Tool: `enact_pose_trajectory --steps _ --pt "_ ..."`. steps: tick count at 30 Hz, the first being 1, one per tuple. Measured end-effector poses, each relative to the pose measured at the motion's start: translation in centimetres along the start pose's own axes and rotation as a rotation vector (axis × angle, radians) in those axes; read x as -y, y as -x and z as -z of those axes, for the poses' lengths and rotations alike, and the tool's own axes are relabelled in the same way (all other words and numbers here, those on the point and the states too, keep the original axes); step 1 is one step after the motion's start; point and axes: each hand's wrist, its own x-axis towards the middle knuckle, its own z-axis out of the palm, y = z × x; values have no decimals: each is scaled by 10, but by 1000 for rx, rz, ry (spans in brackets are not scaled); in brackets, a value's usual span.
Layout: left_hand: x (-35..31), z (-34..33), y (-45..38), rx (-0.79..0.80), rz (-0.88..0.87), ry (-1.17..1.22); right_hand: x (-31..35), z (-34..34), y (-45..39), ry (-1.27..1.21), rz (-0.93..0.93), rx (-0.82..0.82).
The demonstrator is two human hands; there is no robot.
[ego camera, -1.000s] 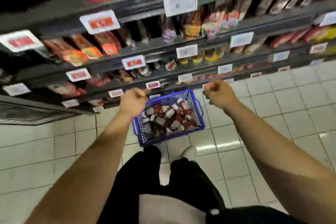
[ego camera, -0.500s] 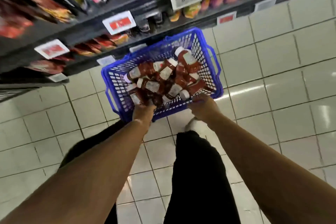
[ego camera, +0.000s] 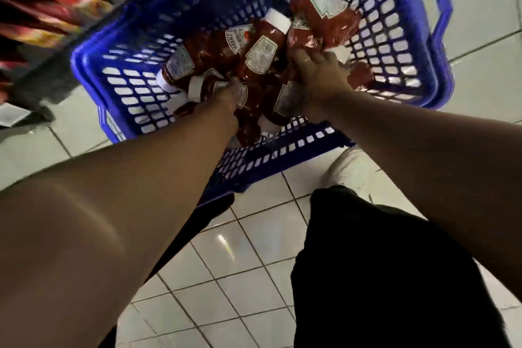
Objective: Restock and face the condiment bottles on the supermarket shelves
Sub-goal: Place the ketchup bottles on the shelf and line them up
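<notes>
Both hands (ego camera: 320, 76) among ketchup bottles (ego camera: 261, 58) in basket (ego camera: 93, 65)

**Ketchup bottles heaped in blue basket**

Ketchup bottles (ego camera: 262, 65), dark red with white caps and pale shield-shaped labels, lie on their sides in a loose pile inside a blue plastic mesh basket (ego camera: 423, 37) on the tiled floor. Caps point in mixed directions. One bottle (ego camera: 319, 5) sits highest at the far right of the pile, cap toward the far wall, label up. Another beside it slants cap-up toward the far side. Several more overlap below at the near left; exact count unclear, edges blurred. Lower bottles partly hidden.
</notes>
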Motion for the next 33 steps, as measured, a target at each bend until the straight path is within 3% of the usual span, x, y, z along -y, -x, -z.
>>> enact_pose_trajectory --steps 4,8,11,15,18,22,29,33 --pt "5 23 20 34 -27 139 8 18 13 -234 0 -1" --pt "25 50 72 216 -122 254 18 41 60 -491 -23 -98" --pt "32 62 141 344 -147 339 18 80 115 -866 -49 -93" --pt "13 63 263 521 -202 357 26 164 202 -1274 144 -149" --pt "-12 66 371 614 -269 314 48 238 263 -1580 164 -134" --pt "-52 77 502 686 -562 217 95 353 336 -1979 145 38" --pt "-136 105 705 686 -944 200 199 524 450 -1856 521 248" --pt "-179 139 802 909 -1194 247 254 602 495 -1692 694 182"
